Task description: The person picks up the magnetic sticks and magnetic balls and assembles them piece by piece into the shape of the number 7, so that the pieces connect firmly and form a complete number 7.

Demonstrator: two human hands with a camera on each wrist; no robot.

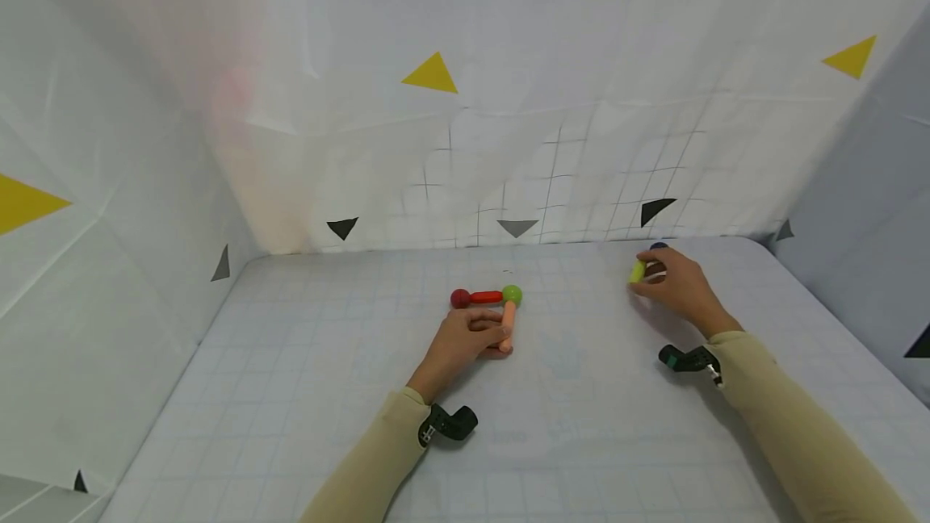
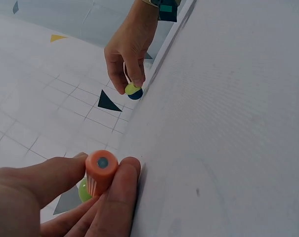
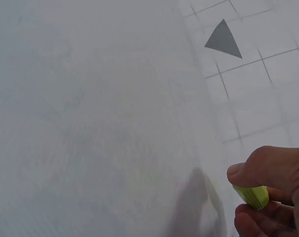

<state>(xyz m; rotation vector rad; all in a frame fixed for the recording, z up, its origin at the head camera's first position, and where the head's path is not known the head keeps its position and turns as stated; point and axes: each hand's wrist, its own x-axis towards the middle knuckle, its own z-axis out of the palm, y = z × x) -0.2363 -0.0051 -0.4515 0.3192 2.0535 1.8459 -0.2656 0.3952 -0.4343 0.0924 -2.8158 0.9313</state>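
Observation:
My left hand (image 1: 465, 341) pinches an orange rod (image 1: 508, 325) between thumb and fingers. The far end of this rod meets a green ball (image 1: 512, 294). From that ball a red rod (image 1: 486, 297) runs left to a dark red ball (image 1: 460, 299). In the left wrist view, the orange rod's near end (image 2: 102, 163) shows a round grey spot. Farther right, my right hand (image 1: 679, 285) grips a yellow-green rod (image 1: 637, 271) with thumb and fingers. A dark blue ball (image 1: 659, 246) is at that rod's far end, partly hidden; the left wrist view shows the two touching.
The white table (image 1: 349, 361) has a faint grid. White sheet walls with yellow and black triangles stand behind it and on both sides. The right hand is near the table's back edge. A small black camera (image 1: 454, 424) is on the left wrist, another (image 1: 686, 359) on the right.

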